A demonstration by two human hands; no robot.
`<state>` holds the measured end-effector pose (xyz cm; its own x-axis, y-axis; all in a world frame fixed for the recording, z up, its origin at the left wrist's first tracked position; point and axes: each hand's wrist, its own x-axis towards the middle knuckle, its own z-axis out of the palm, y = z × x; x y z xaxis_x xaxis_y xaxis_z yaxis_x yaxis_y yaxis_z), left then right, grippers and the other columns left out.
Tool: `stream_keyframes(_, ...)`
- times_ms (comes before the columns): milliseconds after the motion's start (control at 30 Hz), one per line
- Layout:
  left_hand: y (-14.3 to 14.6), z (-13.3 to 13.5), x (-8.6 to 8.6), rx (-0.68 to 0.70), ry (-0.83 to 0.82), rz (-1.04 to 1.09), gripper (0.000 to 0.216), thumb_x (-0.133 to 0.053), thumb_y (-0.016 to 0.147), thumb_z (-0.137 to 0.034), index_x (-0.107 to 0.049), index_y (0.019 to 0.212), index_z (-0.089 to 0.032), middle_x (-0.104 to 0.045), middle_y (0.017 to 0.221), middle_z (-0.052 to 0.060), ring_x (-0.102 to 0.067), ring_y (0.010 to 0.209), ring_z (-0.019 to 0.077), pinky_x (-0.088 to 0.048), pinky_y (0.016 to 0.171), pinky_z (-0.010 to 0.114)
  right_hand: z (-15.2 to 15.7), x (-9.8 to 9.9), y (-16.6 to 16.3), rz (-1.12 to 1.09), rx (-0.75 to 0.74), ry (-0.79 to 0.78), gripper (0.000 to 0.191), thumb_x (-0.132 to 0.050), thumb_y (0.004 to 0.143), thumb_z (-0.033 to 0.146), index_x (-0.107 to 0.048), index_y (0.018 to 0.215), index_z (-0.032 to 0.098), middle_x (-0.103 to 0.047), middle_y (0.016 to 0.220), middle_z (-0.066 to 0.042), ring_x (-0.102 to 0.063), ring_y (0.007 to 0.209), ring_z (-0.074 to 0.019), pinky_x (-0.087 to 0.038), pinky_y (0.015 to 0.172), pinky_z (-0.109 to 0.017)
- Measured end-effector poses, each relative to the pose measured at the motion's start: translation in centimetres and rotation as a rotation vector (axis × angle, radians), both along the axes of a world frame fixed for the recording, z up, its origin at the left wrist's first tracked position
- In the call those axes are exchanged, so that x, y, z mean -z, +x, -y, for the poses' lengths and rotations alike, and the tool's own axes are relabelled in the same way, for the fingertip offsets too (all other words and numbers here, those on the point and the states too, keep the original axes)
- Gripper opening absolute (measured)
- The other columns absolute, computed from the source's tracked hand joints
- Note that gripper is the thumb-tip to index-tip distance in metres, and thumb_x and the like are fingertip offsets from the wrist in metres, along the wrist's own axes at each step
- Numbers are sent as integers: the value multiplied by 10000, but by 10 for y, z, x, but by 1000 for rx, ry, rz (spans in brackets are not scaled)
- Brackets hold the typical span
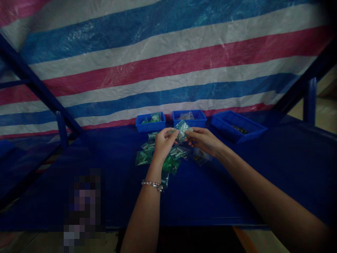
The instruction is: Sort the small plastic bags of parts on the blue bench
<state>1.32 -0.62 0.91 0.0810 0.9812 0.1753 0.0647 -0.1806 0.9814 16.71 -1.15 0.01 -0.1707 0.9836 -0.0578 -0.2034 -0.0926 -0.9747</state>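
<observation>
Between both hands is a small clear plastic bag (pixel 182 130) holding several pale, slim pieces and tinted greenish. My left hand (pixel 165 140) pinches its left side, thumb on top. On the right side, my right hand (pixel 201 138) grips the bag with thumb and fingers. Below the hands lies a loose spread of similar green-tinted bags (pixel 170 163) with pale sticks inside. Another clear bag (pixel 201 156) with darker contents rests under my right hand. What exactly the bags contain is too small to tell.
Three blue bins stand along the back of the blue table (pixel 223 196): the left bin (pixel 151 128) with green bags, the middle bin (pixel 193 123) with clear bags, the right bin (pixel 238 131) with dark items. Behind hangs a striped tarp (pixel 158 70); blue frame posts (pixel 61 128) flank it.
</observation>
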Motion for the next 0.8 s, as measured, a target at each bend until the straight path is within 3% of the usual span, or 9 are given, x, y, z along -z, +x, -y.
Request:
stream_keyframes(267,-1,-2,6,64,46,-20,148,-628,667,-252,-589,703,-113,-571,602,8,-489,504,75,-409,484,200,0,1,0,53,-29,41,244,-699,621,382,-622,732,180,-600,618,0,-482,475,-77,-342,445,-229)
stream_keyframes(800,-5,-11,16,-45,220,-84,225,-610,685,-331,-605,740,-113,-604,697,40,-532,616,111,-421,581,222,0,-1,0,88,-12,40,279,-658,676,412,-554,793,181,-605,658,-2,-491,480,-72,-346,442,-208)
